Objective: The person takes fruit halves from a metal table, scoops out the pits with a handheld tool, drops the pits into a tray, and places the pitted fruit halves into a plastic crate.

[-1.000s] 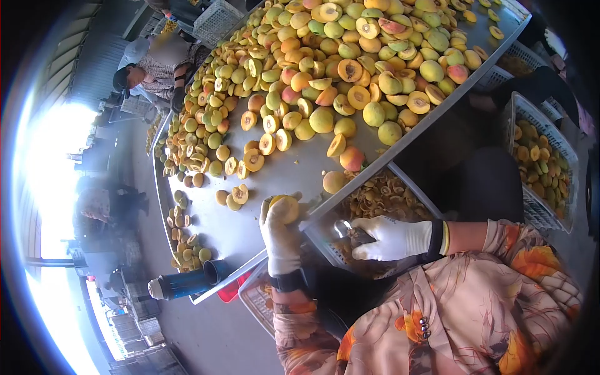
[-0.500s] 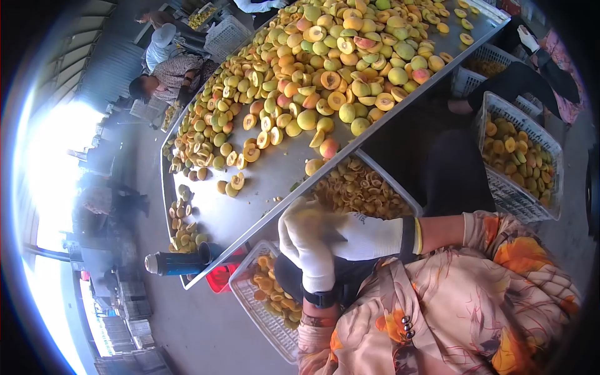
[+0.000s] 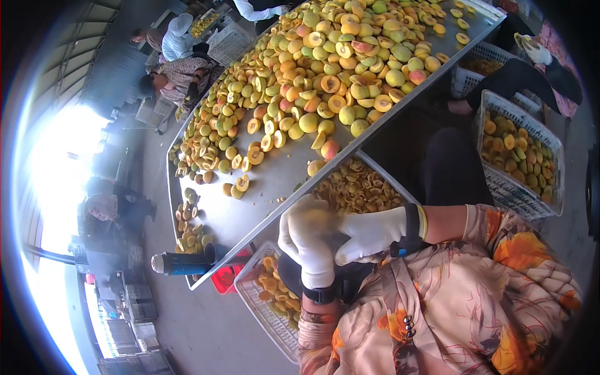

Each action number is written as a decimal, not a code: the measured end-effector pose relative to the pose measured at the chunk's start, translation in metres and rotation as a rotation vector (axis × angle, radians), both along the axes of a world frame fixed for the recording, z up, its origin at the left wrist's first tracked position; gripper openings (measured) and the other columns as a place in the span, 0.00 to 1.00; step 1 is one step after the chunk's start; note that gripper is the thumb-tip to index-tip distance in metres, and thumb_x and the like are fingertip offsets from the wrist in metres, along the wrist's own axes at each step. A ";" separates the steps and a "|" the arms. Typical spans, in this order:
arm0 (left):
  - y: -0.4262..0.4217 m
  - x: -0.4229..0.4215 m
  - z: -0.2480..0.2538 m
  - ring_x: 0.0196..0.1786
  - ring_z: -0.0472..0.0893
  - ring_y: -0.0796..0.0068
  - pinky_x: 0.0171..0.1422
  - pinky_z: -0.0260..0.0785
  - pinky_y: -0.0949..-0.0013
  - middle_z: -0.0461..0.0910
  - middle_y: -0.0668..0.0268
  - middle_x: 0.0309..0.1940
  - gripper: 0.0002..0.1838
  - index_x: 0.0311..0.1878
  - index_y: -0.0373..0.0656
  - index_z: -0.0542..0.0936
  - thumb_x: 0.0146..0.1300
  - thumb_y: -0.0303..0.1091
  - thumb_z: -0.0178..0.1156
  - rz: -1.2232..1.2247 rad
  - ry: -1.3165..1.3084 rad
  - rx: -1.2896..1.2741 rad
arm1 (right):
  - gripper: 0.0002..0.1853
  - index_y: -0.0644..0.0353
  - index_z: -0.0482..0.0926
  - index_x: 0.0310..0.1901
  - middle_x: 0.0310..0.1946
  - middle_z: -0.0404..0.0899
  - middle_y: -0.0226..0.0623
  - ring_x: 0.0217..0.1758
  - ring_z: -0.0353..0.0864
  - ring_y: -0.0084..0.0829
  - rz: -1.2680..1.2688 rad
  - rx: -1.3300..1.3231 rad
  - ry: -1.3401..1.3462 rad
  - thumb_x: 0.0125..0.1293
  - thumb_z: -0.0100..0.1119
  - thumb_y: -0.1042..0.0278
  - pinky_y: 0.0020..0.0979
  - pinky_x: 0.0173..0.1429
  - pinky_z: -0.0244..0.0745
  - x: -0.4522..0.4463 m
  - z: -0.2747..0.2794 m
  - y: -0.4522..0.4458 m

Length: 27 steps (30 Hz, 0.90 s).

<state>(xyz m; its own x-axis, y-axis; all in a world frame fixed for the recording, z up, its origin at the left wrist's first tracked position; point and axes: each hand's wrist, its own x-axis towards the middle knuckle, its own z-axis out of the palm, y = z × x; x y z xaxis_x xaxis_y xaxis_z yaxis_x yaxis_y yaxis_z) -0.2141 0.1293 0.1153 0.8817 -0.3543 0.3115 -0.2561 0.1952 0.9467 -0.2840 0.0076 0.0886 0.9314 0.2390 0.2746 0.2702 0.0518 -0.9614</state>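
Both my hands are in white gloves and meet just off the near edge of the metal table. My left hand (image 3: 306, 240) has its fingers curled inward. A yellowish-brown blur lies between the two hands, and I cannot make out whether it is fruit or stained glove. My right hand (image 3: 372, 234) reaches in from the right, its thumb pointing down and apart, its fingertips smeared by motion. Behind my hands, a crate (image 3: 409, 195) holds small yellow-brown pieces (image 3: 362, 187). Whole and halved yellow peaches (image 3: 306, 122) are heaped on the table.
The metal table (image 3: 275, 169) has a raised rim. A dark blue flask (image 3: 178, 264) lies at its corner, near a red container (image 3: 224, 281). Peach halves fill a crate (image 3: 253, 294) below and another crate (image 3: 522, 187) at right. Co-workers (image 3: 178, 78) are around the table.
My right hand has turned, and its thumb now shows apart from the left hand. The whole view has shifted slightly. At the far right, a co-worker's gloved hand now has something yellowish at its fingers.
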 end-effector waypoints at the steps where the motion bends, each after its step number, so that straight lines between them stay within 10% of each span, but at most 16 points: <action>1: 0.001 0.002 -0.002 0.30 0.81 0.71 0.38 0.75 0.70 0.86 0.54 0.34 0.24 0.48 0.32 0.82 0.80 0.48 0.51 -0.054 0.035 -0.014 | 0.08 0.64 0.75 0.42 0.22 0.74 0.33 0.20 0.73 0.29 0.050 0.035 0.092 0.64 0.59 0.71 0.30 0.25 0.66 -0.001 0.003 -0.003; 9: 0.006 0.027 -0.023 0.35 0.85 0.67 0.44 0.77 0.67 0.87 0.54 0.34 0.22 0.46 0.30 0.82 0.76 0.44 0.50 -0.349 0.017 -0.047 | 0.06 0.59 0.73 0.33 0.14 0.63 0.25 0.11 0.60 0.17 0.584 0.568 0.821 0.63 0.59 0.69 0.23 0.13 0.53 -0.001 0.013 -0.023; 13: 0.011 0.023 -0.018 0.37 0.82 0.68 0.42 0.74 0.68 0.84 0.57 0.38 0.25 0.52 0.32 0.79 0.79 0.50 0.52 -0.248 0.283 -0.149 | 0.09 0.63 0.71 0.30 0.13 0.62 0.26 0.10 0.59 0.17 0.821 0.653 0.756 0.63 0.60 0.70 0.24 0.12 0.51 0.005 0.004 -0.027; 17: 0.063 0.066 -0.033 0.34 0.81 0.68 0.36 0.73 0.68 0.83 0.59 0.37 0.22 0.50 0.33 0.80 0.79 0.48 0.56 0.145 0.553 -0.159 | 0.10 0.64 0.78 0.35 0.14 0.67 0.29 0.12 0.63 0.20 0.639 0.360 0.770 0.61 0.68 0.67 0.25 0.17 0.58 0.024 -0.006 -0.030; 21: 0.152 0.112 -0.021 0.41 0.84 0.68 0.49 0.75 0.67 0.87 0.56 0.41 0.18 0.44 0.32 0.86 0.74 0.42 0.59 0.117 0.221 0.899 | 0.16 0.63 0.85 0.44 0.40 0.87 0.52 0.43 0.88 0.53 0.066 -0.986 0.405 0.60 0.58 0.62 0.51 0.47 0.80 0.029 -0.080 -0.048; 27: 0.175 0.252 -0.086 0.46 0.84 0.59 0.56 0.75 0.59 0.83 0.49 0.50 0.22 0.57 0.32 0.82 0.68 0.39 0.65 0.357 -0.105 1.060 | 0.22 0.64 0.73 0.52 0.40 0.85 0.56 0.47 0.85 0.59 -0.047 -0.826 0.542 0.69 0.57 0.52 0.55 0.53 0.78 0.050 -0.107 -0.046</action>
